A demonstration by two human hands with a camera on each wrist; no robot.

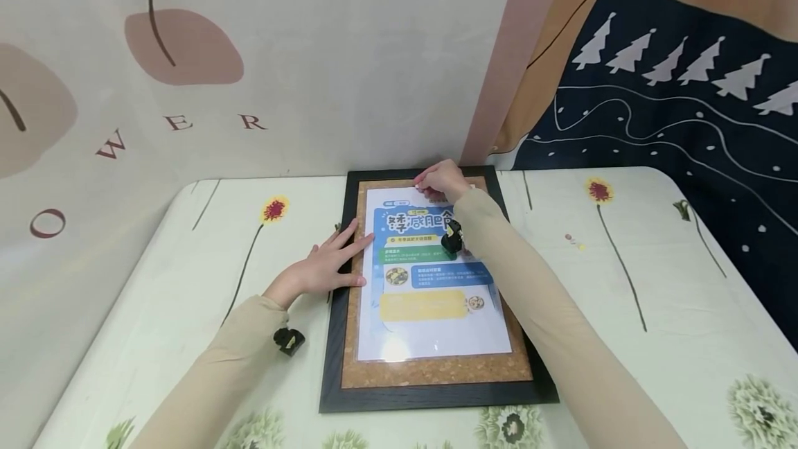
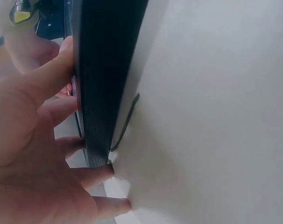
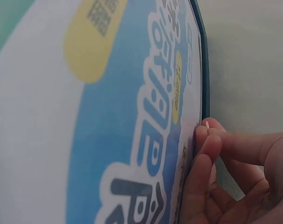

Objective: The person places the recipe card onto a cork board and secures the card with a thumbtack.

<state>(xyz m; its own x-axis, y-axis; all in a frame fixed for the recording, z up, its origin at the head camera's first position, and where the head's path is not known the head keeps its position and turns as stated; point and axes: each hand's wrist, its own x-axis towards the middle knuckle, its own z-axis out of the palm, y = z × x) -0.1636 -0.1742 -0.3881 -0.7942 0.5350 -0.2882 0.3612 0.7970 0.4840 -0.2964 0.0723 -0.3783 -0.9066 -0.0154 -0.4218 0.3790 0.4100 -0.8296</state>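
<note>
A poster sheet point(image 1: 436, 338) with blue, green and yellow print lies on a black-framed cork board point(image 1: 436, 373). My left hand point(image 1: 327, 265) spreads its fingers over the board's left side, thumb and index reaching onto the sheet's edge. In the left wrist view the fingers of that hand point(image 2: 43, 140) lie across the black frame point(image 2: 102, 84). At the top edge of the sheet, my right hand point(image 1: 441, 180) pinches a small white pin-like piece point(image 3: 207, 125) between thumb and index finger; most of it is hidden by the fingertips.
A cloth with printed flowers point(image 1: 156, 296) covers the table under the board. Behind it hangs a pale printed curtain point(image 1: 349, 54), with a dark cloth with white trees point(image 1: 673, 109) at the right. Black wrist cameras point(image 1: 289, 341) sit on both sleeves.
</note>
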